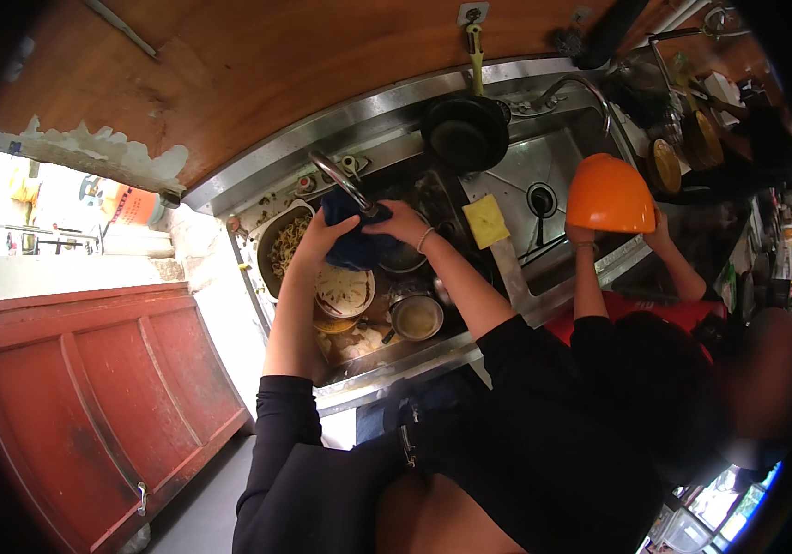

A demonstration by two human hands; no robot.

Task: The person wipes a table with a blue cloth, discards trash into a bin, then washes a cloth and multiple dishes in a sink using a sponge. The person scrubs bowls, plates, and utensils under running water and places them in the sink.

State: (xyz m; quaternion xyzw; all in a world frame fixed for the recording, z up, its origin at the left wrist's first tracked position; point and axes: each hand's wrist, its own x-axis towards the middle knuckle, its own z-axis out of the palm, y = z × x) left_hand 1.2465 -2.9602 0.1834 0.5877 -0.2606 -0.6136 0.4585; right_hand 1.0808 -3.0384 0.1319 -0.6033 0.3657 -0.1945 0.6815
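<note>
My left hand (323, 237) and my right hand (401, 225) hold a dark blue item (353, 251) between them, under the curved metal faucet (340, 176) of the left sink. It looks like a cloth, but its exact kind is hard to tell. Below my hands, the sink basin (358, 370) is crowded with dishes. A white plate (346, 291) with brown food residue lies there, and a small pan (416, 317) holds cloudy liquid. Against the left wall of the sink stands an oblong container (272, 256) with noodle-like food scraps.
On my right, another person's hands (581, 235) hold an orange bowl (610, 196) over the right sink (517, 176). A yellow sponge cloth (486, 220) lies on the divider. Behind it, a black frying pan (465, 133) hangs by its handle. A red panelled door (119, 388) is at left.
</note>
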